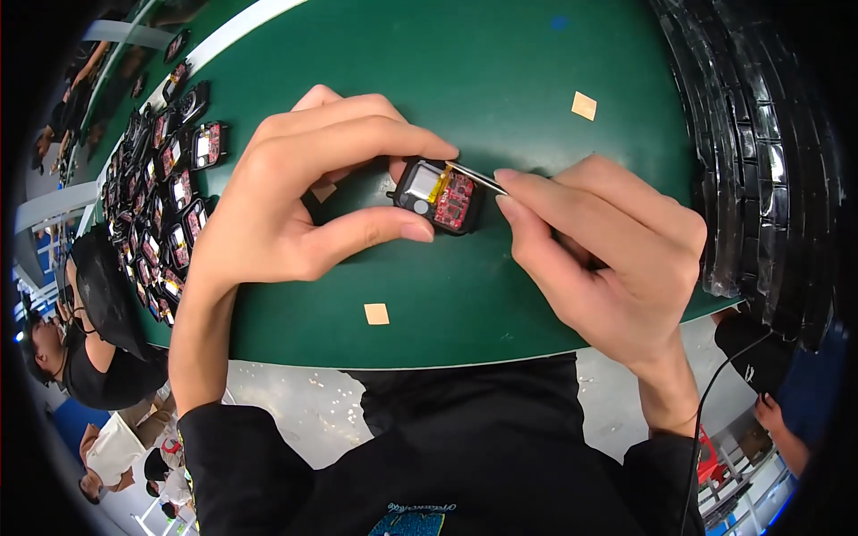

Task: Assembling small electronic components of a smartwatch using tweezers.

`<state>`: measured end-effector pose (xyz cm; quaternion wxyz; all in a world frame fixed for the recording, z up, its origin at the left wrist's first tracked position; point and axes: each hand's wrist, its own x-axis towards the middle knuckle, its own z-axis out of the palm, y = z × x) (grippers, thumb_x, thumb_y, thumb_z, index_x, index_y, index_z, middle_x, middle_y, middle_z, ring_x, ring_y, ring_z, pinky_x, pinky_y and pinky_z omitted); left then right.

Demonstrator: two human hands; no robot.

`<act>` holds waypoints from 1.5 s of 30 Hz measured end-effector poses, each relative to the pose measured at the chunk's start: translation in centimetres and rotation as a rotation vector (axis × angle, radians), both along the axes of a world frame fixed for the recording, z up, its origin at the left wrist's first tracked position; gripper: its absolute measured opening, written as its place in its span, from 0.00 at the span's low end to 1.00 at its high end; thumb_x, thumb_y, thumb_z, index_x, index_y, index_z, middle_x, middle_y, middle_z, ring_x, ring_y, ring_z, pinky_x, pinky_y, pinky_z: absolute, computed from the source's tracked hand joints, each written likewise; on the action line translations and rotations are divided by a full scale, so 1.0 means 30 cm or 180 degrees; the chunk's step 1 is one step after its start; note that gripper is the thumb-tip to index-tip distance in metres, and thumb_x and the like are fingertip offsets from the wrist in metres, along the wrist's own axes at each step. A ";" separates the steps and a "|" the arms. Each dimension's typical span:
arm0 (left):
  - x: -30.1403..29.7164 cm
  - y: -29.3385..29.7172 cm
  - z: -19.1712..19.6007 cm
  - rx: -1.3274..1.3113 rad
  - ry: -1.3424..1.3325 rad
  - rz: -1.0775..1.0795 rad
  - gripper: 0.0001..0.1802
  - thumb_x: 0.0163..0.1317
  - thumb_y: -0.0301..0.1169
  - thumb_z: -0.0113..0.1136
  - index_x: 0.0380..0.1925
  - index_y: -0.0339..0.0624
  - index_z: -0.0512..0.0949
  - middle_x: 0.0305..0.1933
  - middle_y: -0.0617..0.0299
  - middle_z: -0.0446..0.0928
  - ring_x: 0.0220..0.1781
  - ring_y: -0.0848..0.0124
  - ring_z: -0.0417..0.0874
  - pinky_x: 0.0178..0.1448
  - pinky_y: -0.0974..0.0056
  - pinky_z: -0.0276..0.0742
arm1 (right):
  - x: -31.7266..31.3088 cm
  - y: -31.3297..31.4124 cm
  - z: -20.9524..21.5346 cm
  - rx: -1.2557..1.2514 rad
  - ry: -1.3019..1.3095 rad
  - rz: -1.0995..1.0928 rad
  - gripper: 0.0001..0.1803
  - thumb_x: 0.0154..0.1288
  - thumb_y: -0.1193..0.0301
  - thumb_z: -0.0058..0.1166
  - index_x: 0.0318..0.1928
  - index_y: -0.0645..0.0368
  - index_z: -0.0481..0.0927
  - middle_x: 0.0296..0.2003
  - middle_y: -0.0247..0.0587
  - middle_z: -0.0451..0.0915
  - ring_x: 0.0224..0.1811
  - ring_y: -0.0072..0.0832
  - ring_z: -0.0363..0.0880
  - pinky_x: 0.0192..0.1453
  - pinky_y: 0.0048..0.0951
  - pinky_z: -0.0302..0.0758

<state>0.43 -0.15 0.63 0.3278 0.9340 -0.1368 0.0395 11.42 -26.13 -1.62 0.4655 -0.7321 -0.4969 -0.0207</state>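
Observation:
Between the thumb and fingers of my left hand (304,188) is a small black device housing (465,221), its inside facing up. In it lie a silver battery cell (424,183), a red circuit board (456,201) and a strip of yellow tape (440,185) between them. My right hand (608,241) is closed in a pinch on thin metal tweezers (478,177). The tweezers' tips reach the upper edge of the housing, by the yellow tape and board. Whether they grip anything there is too small to tell.
Many similar opened devices (170,188) are heaped at the left of the green table (465,71). Small tan squares lie on it, one near the front edge (376,314), another at upper right (584,105). Black trays (769,170) stack along the right. Other people sit at far left.

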 end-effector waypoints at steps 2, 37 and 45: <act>0.000 0.015 -0.002 -0.0115 0.0070 -0.0051 0.35 0.53 0.49 0.85 0.56 0.37 0.92 0.42 0.61 0.88 0.35 0.72 0.75 0.41 0.65 0.64 | 0.002 -0.005 0.014 -0.0052 0.0102 0.0059 0.14 0.59 0.86 0.76 0.45 0.65 0.96 0.25 0.33 0.83 0.20 0.17 0.71 0.24 0.22 0.63; 0.010 0.006 0.011 -0.0057 0.0012 -0.0386 0.31 0.58 0.52 0.78 0.49 0.34 0.91 0.41 0.58 0.89 0.37 0.68 0.82 0.44 0.63 0.63 | 0.005 -0.013 0.020 -0.0217 0.0873 0.0213 0.08 0.61 0.84 0.72 0.41 0.65 0.95 0.22 0.35 0.81 0.21 0.19 0.75 0.26 0.24 0.64; 0.010 0.007 0.012 -0.0092 0.0119 -0.0305 0.32 0.56 0.52 0.79 0.48 0.35 0.91 0.43 0.57 0.90 0.36 0.68 0.81 0.43 0.63 0.64 | 0.014 -0.019 0.019 -0.0243 0.0883 0.0295 0.08 0.61 0.84 0.73 0.41 0.64 0.96 0.22 0.35 0.82 0.21 0.19 0.75 0.26 0.24 0.64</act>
